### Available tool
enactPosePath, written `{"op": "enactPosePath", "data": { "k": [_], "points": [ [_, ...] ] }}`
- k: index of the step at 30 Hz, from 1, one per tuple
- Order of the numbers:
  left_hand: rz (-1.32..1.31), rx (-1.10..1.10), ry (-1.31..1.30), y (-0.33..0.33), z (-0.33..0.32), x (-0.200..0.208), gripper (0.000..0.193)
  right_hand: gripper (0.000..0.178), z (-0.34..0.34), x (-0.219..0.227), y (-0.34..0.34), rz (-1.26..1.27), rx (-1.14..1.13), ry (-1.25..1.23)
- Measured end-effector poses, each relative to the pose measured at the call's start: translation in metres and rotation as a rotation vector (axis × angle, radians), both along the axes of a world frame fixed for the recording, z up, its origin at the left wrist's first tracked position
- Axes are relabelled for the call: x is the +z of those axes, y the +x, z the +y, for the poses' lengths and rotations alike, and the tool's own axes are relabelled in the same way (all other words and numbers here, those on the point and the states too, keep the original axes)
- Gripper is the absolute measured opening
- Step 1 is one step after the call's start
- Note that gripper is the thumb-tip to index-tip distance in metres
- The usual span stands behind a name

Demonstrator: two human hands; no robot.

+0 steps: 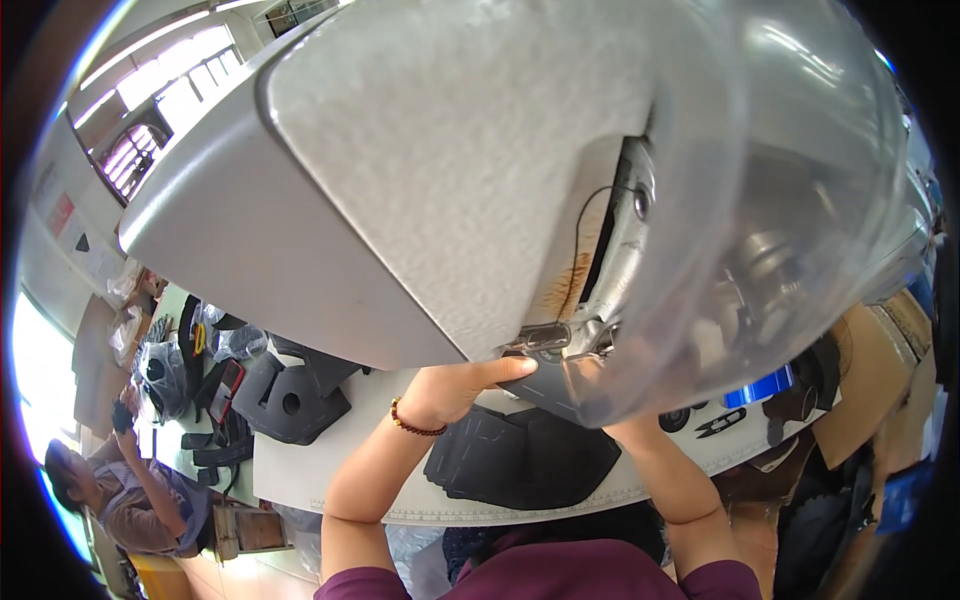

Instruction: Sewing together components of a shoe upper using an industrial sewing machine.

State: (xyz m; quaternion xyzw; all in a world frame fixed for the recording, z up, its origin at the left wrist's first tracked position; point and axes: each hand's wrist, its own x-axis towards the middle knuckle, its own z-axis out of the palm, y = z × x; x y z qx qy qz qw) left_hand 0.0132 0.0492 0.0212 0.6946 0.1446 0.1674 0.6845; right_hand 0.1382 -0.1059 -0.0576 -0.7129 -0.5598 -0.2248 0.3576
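A large pale grey sewing machine [440,130] fills the upper view. A dark flat piece of material [548,388] lies under its presser foot. My left hand [470,385] presses this piece, thumb stretched along its edge, the other fingers hidden beneath the machine head. On the piece's other side is my right hand [600,385], seen blurred through a clear plastic shield [760,230]; its fingers are not distinct. Between my forearms, a stack of black cut pieces [525,455] lies on the table near its front edge.
More black cut pieces [290,400] lie at the left. Small black thread snips [722,424] and a blue object [758,386] are at the right. A ruler strip runs along the table's front edge [590,505]. Another person [140,500] works at the far left.
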Motion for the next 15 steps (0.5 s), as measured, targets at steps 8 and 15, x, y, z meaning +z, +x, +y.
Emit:
{"op": "enactPosePath", "data": {
  "k": [8, 15],
  "points": [
    [0.043, 0.028, 0.048, 0.0, -0.003, 0.006, 0.025, 0.015, 0.005, 0.01, 0.001, 0.282, 0.145, 0.041],
    [0.035, -0.05, 0.033, 0.0, -0.003, 0.01, 0.035, 0.016, 0.006, 0.025, 0.005, 0.514, 0.254, 0.092]
  ]
}}
